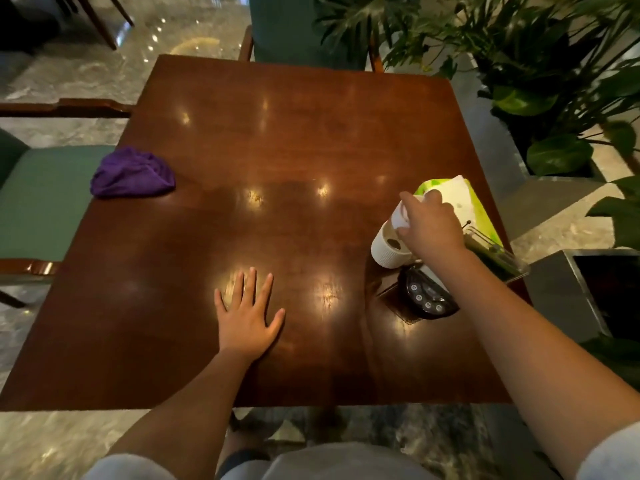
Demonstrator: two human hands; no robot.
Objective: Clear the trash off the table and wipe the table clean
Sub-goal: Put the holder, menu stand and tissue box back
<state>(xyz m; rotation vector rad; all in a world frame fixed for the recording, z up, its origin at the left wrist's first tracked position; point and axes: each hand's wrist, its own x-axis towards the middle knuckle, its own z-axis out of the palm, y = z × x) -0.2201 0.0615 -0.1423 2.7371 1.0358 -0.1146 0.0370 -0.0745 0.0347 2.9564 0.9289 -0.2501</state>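
A dark wooden table point(277, 140) fills the view. My left hand point(247, 315) lies flat on it near the front, fingers spread, holding nothing. At the right side my right hand point(427, 223) grips the top of a white paper cup point(386, 245), which leans toward the left. A crumpled purple cloth point(133, 174) rests on the table's left edge, far from both hands. Just behind the right hand is a green and white tissue pack point(457, 194) with a white tissue sticking up.
A black round device with buttons point(427, 296) and a clear acrylic holder point(495, 254) sit by the right edge, close to my right forearm. Green-cushioned chairs point(45, 199) stand left and behind. Planters with large leafy plants point(540, 81) crowd the right side.
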